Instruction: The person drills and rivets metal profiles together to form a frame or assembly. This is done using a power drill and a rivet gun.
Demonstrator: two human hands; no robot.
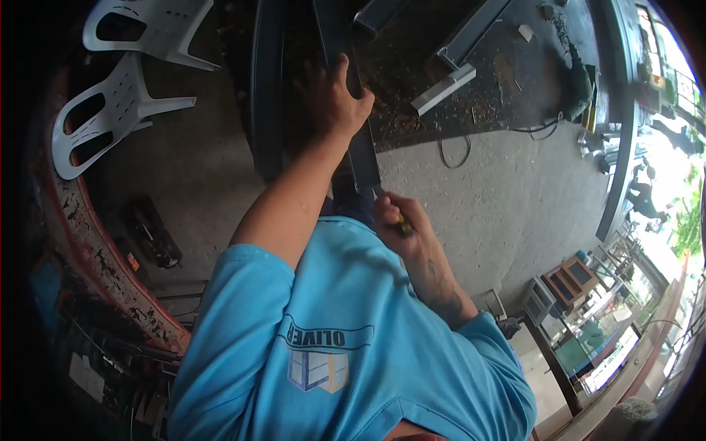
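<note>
Two bare hands (340,106) (416,217); just one yellowish-handled tool (404,225); at least four dark metal bars (268,81) (360,147) (381,15) (478,31) by my count; one short silvery piece (444,89), lol; two white plastic chairs (158,28) (121,95); one blue shirt (346,279).

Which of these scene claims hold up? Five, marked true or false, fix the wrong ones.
1. The left grip rests on a long dark bar. True.
2. The right grip is empty. False: it is closed around a yellow-and-black handle.
3. Two white chairs show at the picture's upper left. True.
4. The person's shirt is red. False: it is light blue.
5. The short silver-coloured piece touches the left grip. False: it lies apart, further right in the picture.
</note>
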